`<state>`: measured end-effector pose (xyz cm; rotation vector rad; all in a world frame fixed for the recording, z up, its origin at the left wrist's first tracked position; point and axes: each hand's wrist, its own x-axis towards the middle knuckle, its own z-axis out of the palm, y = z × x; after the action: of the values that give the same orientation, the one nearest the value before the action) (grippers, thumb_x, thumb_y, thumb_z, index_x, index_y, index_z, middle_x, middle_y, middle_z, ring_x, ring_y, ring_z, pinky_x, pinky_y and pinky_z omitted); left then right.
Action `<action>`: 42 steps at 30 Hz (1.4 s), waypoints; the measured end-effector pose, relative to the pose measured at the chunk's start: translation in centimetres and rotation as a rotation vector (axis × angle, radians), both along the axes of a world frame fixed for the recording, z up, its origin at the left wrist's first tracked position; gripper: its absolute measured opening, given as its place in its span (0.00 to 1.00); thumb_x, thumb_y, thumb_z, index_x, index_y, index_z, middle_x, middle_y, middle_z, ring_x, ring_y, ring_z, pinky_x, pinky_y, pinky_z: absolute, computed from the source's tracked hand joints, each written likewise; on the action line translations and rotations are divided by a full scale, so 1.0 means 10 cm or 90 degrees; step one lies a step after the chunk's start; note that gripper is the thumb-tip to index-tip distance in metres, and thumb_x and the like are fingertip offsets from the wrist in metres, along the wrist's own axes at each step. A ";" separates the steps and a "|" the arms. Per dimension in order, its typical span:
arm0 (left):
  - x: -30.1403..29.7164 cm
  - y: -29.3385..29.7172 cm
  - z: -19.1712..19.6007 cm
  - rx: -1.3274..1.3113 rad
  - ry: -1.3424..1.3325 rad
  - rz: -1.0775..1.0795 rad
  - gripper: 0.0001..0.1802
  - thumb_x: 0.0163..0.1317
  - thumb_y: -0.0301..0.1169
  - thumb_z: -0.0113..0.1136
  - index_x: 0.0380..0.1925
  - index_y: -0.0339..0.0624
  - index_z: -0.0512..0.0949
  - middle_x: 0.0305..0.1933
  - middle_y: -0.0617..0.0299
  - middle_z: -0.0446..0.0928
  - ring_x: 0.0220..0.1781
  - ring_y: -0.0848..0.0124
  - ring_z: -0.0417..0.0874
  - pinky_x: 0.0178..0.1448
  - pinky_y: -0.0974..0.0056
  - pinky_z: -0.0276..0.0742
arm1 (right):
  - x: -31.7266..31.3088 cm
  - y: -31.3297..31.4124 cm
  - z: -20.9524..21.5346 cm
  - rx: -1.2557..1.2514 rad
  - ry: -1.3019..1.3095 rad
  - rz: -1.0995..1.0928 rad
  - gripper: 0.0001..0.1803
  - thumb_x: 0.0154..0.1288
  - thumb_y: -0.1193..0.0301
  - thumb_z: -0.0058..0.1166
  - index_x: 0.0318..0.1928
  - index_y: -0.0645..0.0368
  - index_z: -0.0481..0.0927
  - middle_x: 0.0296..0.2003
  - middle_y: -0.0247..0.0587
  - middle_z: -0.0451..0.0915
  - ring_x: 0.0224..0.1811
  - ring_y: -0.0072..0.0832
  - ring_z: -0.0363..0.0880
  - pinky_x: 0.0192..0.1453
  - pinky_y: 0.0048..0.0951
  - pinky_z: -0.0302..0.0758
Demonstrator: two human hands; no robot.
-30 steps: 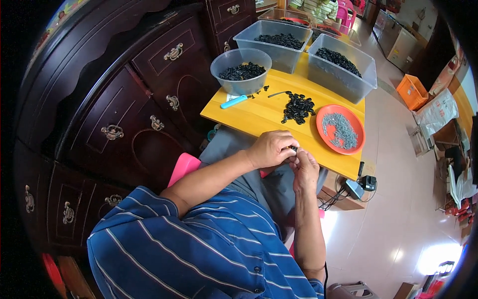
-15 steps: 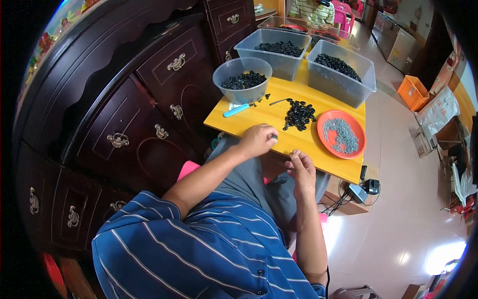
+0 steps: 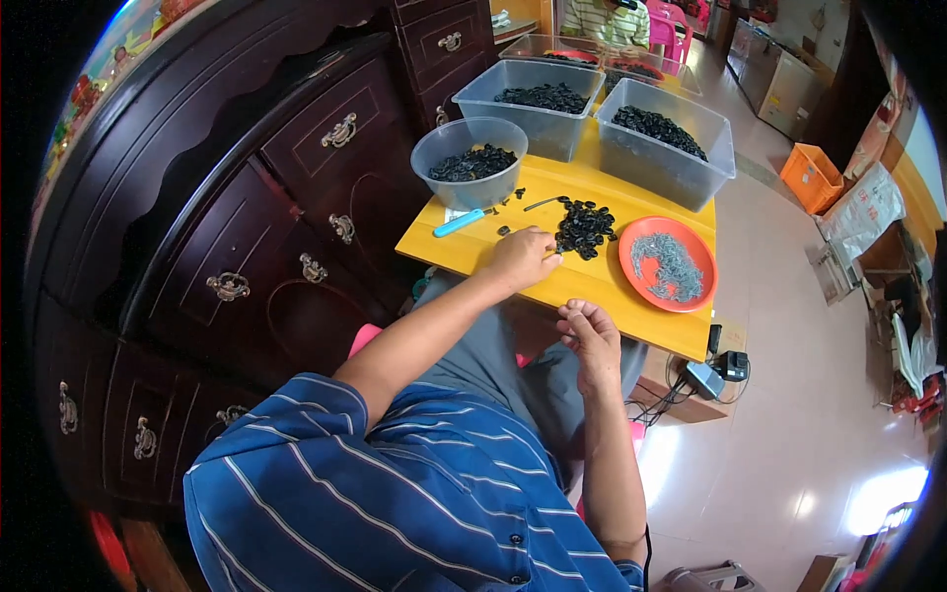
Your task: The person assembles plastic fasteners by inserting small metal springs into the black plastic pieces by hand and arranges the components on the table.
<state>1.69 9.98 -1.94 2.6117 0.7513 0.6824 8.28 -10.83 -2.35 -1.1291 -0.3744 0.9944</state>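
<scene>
My left hand [image 3: 523, 262] reaches over the yellow table, fingers bent at the near left edge of a pile of small black oval pieces [image 3: 584, 227]. Whatever lies between those fingertips is too small to make out. Just in front of the table's near edge, my right hand [image 3: 592, 340] pinches thumb against forefinger, and what it holds cannot be made out. One loose black piece [image 3: 504, 230] lies left of the pile. To the pile's right, an orange-red plate [image 3: 627, 268] carries many small grey pieces [image 3: 675, 268]. A tool with a light-blue handle [image 3: 459, 223] rests at the left.
A round translucent tub [image 3: 426, 170] and two rectangular translucent bins [image 3: 541, 123] [image 3: 659, 163], all with black pieces, stand along the table's [image 3: 464, 253] far side. Dark wooden drawers [image 3: 266, 227] border the left. Cables and a black adapter [image 3: 733, 365] sit below right.
My left hand has moved up and forward to the pile. The black piece it held is gone from its fingers, and one now lies left of the pile. My right hand has barely moved.
</scene>
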 end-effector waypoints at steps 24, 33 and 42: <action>-0.11 -0.84 0.43 0.037 -0.149 -0.224 0.05 0.60 0.29 0.66 0.32 0.39 0.83 0.33 0.53 0.82 0.38 0.53 0.85 0.41 0.54 0.80 | 0.07 0.02 -0.06 0.076 0.099 -0.131 0.10 0.76 0.63 0.59 0.44 0.58 0.81 0.33 0.31 0.82 0.30 0.16 0.76 0.33 0.18 0.71; 0.05 -0.89 0.39 0.014 -0.175 -0.306 0.04 0.59 0.27 0.66 0.32 0.38 0.84 0.32 0.55 0.82 0.35 0.57 0.84 0.40 0.57 0.80 | 0.14 0.00 -0.11 0.100 0.129 -0.221 0.10 0.75 0.63 0.60 0.41 0.57 0.80 0.30 0.30 0.81 0.28 0.15 0.76 0.32 0.18 0.72; 0.88 -0.55 0.52 0.048 -0.096 -0.288 0.05 0.57 0.29 0.65 0.33 0.42 0.85 0.33 0.55 0.83 0.36 0.57 0.86 0.41 0.55 0.81 | 0.06 0.01 -0.02 0.073 0.064 -0.164 0.08 0.77 0.65 0.56 0.44 0.57 0.78 0.37 0.36 0.85 0.29 0.17 0.79 0.35 0.20 0.76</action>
<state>10.53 4.49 3.23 2.6217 0.0822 0.7628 8.90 -10.71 -2.56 -0.9921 -0.1960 0.7890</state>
